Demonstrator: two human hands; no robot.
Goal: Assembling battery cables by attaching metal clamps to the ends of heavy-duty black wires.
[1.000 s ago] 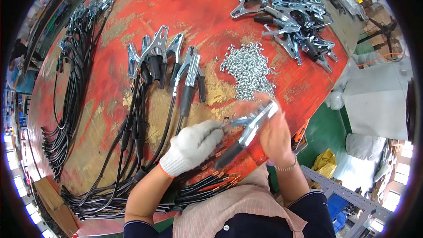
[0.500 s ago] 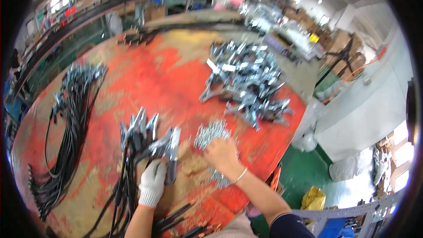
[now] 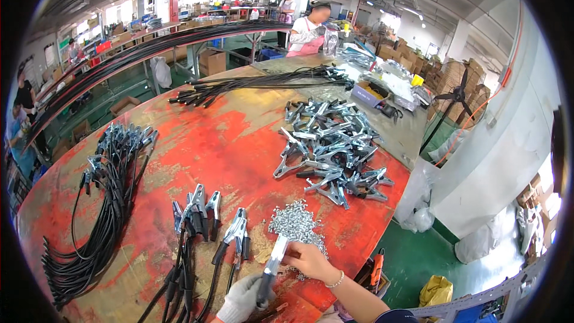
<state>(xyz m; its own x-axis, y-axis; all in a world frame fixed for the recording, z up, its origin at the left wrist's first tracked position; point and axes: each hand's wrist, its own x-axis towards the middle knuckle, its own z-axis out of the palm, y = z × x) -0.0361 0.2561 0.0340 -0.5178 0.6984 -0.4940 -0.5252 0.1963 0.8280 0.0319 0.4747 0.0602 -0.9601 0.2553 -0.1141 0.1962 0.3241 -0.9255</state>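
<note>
My left hand (image 3: 240, 300), in a white knit glove, is closed around the dark handle of a silver metal spring clamp (image 3: 277, 255). The clamp is tilted, its metal end pointing up and away. My bare right hand (image 3: 311, 262) has its fingertips pinched against the clamp's right side; whatever is between them is hidden. Just beyond lies a heap of small silver screws (image 3: 294, 220). Left of my hands, a clamp on black cables (image 3: 235, 232) rests on the table beside a bunch of clamps with black cables (image 3: 196, 210).
A large pile of loose clamps (image 3: 335, 146) covers the right part of the worn red table (image 3: 209, 143). Bundled black cables with clamps (image 3: 110, 197) lie at left, more cables (image 3: 257, 84) at the far edge. A fan (image 3: 457, 94) and a person (image 3: 308, 33) are beyond.
My right hand has come from the screw heap to the clamp. My left hand has moved right and nearer with the clamp, away from the cabled clamps. The view has tilted up.
</note>
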